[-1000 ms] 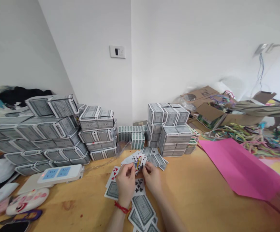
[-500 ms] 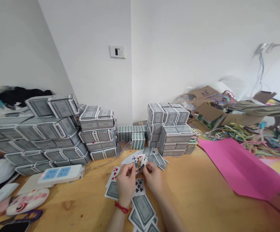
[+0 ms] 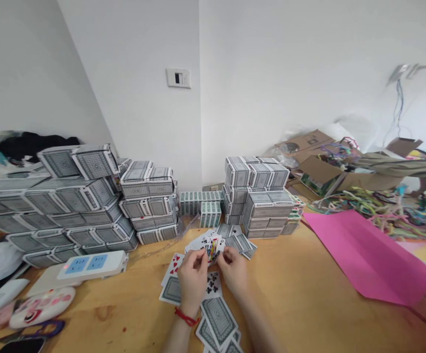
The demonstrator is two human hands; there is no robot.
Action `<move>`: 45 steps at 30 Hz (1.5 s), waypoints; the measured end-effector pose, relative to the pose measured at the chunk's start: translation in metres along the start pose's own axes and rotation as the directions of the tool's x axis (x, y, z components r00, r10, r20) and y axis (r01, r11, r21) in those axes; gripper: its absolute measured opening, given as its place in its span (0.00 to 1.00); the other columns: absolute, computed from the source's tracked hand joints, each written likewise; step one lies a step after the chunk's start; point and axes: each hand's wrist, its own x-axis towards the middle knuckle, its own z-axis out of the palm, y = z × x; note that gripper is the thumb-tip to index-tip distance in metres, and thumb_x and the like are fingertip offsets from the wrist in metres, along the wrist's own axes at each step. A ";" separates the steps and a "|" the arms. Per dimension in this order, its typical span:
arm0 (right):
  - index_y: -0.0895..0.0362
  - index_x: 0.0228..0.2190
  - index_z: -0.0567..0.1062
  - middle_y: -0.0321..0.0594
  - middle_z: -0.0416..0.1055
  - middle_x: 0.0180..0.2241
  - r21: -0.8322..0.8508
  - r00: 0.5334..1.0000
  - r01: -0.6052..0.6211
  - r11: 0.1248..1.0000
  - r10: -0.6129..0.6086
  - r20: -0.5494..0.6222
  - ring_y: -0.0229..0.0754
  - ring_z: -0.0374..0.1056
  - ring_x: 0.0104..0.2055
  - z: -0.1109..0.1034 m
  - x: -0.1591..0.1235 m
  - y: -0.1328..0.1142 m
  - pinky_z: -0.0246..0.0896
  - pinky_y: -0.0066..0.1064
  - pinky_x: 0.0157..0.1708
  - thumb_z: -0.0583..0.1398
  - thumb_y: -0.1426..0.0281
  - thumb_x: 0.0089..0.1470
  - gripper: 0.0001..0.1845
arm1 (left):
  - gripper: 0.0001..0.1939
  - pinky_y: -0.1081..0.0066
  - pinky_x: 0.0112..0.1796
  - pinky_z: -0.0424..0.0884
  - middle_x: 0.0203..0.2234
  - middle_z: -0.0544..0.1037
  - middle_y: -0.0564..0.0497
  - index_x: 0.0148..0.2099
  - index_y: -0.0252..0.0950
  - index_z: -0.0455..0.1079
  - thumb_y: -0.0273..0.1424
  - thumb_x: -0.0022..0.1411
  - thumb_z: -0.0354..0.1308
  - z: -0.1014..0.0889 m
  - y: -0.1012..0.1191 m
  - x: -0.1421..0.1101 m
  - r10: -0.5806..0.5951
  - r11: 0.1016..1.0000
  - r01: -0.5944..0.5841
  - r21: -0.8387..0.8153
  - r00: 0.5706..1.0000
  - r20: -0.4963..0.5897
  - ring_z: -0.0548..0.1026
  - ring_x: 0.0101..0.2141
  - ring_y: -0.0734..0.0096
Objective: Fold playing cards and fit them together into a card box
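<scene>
In the head view, the left hand, wearing a red string bracelet, is pinching the left side of a picture card between its fingers. The right hand is gripping the card's right edge, fingers closed together. The card is sitting between both hands, over the tabletop, just beside a spread of white-faced cards. A hearts card is lying left of the left wrist, a clubs card is lying between the wrists, and face-down cards are overlapping nearer the person.
</scene>
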 end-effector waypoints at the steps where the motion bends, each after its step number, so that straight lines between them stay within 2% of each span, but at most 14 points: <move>1: 0.58 0.23 0.68 0.39 0.72 0.22 -0.024 1.000 0.009 1.000 -0.009 -0.014 0.41 0.68 0.25 0.000 0.000 0.000 0.61 0.27 0.24 0.55 0.63 0.44 0.10 | 0.09 0.72 0.27 0.69 0.22 0.72 0.50 0.31 0.34 0.68 0.34 0.52 0.52 0.000 0.000 0.000 0.003 1.000 -0.003 0.002 1.000 0.000 0.71 0.25 0.71; 5: 0.57 0.19 0.65 0.35 0.67 0.17 -0.100 0.997 0.043 0.994 -0.049 -0.053 0.38 0.65 0.21 0.000 -0.001 0.000 0.59 0.26 0.21 0.55 0.64 0.45 0.10 | 0.09 0.71 0.27 0.69 0.22 0.72 0.50 0.30 0.34 0.69 0.34 0.52 0.52 -0.001 0.000 0.001 0.005 1.000 -0.005 0.012 1.000 -0.016 0.71 0.24 0.71; 8: 0.57 0.24 0.68 0.37 0.70 0.20 0.000 0.999 0.040 0.999 -0.040 0.010 0.40 0.66 0.22 -0.001 0.000 0.001 0.61 0.27 0.22 0.54 0.64 0.45 0.09 | 0.09 0.71 0.28 0.69 0.23 0.73 0.50 0.30 0.34 0.68 0.35 0.52 0.52 -0.001 0.000 0.001 0.000 1.000 0.000 -0.003 1.000 -0.011 0.71 0.25 0.71; 11: 0.59 0.30 0.69 0.38 0.71 0.22 0.064 0.998 0.012 0.998 -0.015 0.054 0.40 0.67 0.23 -0.003 0.002 0.002 0.62 0.28 0.23 0.55 0.63 0.45 0.13 | 0.09 0.71 0.28 0.69 0.23 0.72 0.50 0.30 0.34 0.68 0.34 0.53 0.52 -0.001 0.001 0.001 0.001 1.000 -0.001 -0.009 1.000 0.001 0.71 0.25 0.71; 14: 0.58 0.24 0.68 0.37 0.70 0.20 0.043 0.997 0.008 0.999 -0.012 0.074 0.40 0.66 0.23 -0.004 0.003 0.004 0.61 0.27 0.23 0.55 0.62 0.45 0.12 | 0.09 0.71 0.28 0.68 0.23 0.72 0.50 0.30 0.34 0.68 0.34 0.53 0.52 -0.002 0.000 0.001 0.005 1.000 -0.005 0.011 1.000 0.004 0.71 0.25 0.71; 18: 0.57 0.19 0.64 0.33 0.66 0.16 -0.027 0.999 0.027 0.999 -0.027 0.017 0.38 0.63 0.19 -0.003 0.001 0.007 0.57 0.25 0.19 0.55 0.64 0.45 0.11 | 0.09 0.71 0.28 0.68 0.22 0.72 0.50 0.30 0.34 0.68 0.34 0.52 0.52 -0.002 -0.002 0.002 0.000 1.000 -0.001 0.026 1.000 0.006 0.71 0.26 0.71; 20: 0.57 0.20 0.64 0.34 0.66 0.16 -0.011 1.000 0.013 1.000 -0.013 0.016 0.37 0.63 0.19 -0.003 0.002 0.007 0.57 0.24 0.19 0.55 0.64 0.45 0.10 | 0.09 0.71 0.28 0.69 0.23 0.72 0.50 0.30 0.34 0.68 0.34 0.53 0.52 -0.002 -0.002 0.001 -0.001 1.000 0.001 0.016 1.000 0.007 0.71 0.26 0.70; 24: 0.58 0.27 0.66 0.34 0.68 0.18 0.085 0.996 -0.036 0.996 0.028 0.087 0.38 0.64 0.20 -0.004 0.003 0.005 0.57 0.24 0.18 0.55 0.65 0.45 0.08 | 0.09 0.72 0.29 0.69 0.23 0.72 0.50 0.31 0.34 0.68 0.34 0.53 0.51 -0.002 -0.002 0.001 -0.008 1.000 0.008 -0.004 1.000 0.027 0.71 0.26 0.71; 32: 0.55 0.20 0.60 0.31 0.63 0.16 0.026 0.996 -0.017 1.000 0.015 0.088 0.37 0.62 0.19 -0.005 0.002 0.004 0.54 0.24 0.18 0.54 0.64 0.44 0.09 | 0.09 0.70 0.29 0.69 0.23 0.72 0.49 0.31 0.34 0.68 0.35 0.53 0.51 -0.001 -0.007 0.002 -0.001 1.000 0.001 -0.007 1.000 0.017 0.71 0.26 0.70; 38: 0.57 0.29 0.64 0.34 0.67 0.19 0.129 0.985 -0.084 0.988 0.063 0.163 0.39 0.64 0.21 -0.006 0.003 0.006 0.58 0.27 0.21 0.53 0.67 0.44 0.08 | 0.09 0.69 0.29 0.69 0.24 0.73 0.49 0.32 0.34 0.68 0.33 0.53 0.50 -0.002 -0.011 0.004 -0.017 1.000 0.017 0.007 0.999 0.031 0.71 0.27 0.70; 41: 0.56 0.25 0.63 0.34 0.66 0.20 0.075 0.987 -0.047 0.996 0.035 0.156 0.38 0.64 0.21 -0.006 0.003 0.005 0.58 0.26 0.21 0.52 0.67 0.45 0.05 | 0.09 0.69 0.29 0.69 0.24 0.73 0.49 0.31 0.34 0.68 0.34 0.53 0.50 -0.003 -0.012 0.005 -0.008 1.000 0.007 0.016 1.000 0.022 0.71 0.26 0.69; 45: 0.55 0.20 0.60 0.32 0.62 0.16 -0.049 0.996 0.032 0.998 -0.028 0.083 0.37 0.61 0.18 -0.005 0.002 0.007 0.53 0.25 0.18 0.53 0.66 0.45 0.08 | 0.09 0.70 0.29 0.69 0.24 0.73 0.49 0.31 0.34 0.68 0.33 0.53 0.50 -0.003 -0.012 0.005 -0.003 1.000 0.002 0.028 1.000 0.028 0.71 0.26 0.70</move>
